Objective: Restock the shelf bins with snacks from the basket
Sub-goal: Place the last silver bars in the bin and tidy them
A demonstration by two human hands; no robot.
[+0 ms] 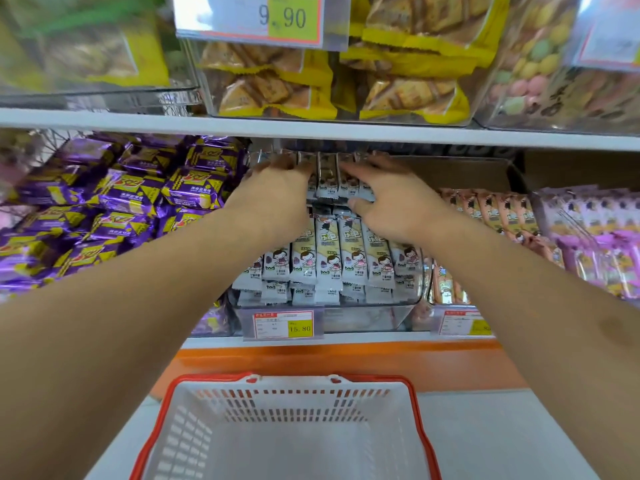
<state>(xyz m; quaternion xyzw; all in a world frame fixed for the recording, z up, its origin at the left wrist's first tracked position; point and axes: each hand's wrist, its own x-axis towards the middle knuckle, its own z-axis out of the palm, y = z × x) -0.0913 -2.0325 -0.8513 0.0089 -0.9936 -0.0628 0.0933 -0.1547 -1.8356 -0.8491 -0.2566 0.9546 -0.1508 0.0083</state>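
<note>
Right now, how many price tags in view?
4. One 9.90 tag top centre, one blurred tag top right, one 15.80 tag under the middle bin, one tag right of it. More may be hidden.

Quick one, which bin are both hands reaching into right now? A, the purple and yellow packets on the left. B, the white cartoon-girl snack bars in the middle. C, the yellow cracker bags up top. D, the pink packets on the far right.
B: the left hand and right hand both rest on the back row of white snack bars in the middle clear bin.
</note>
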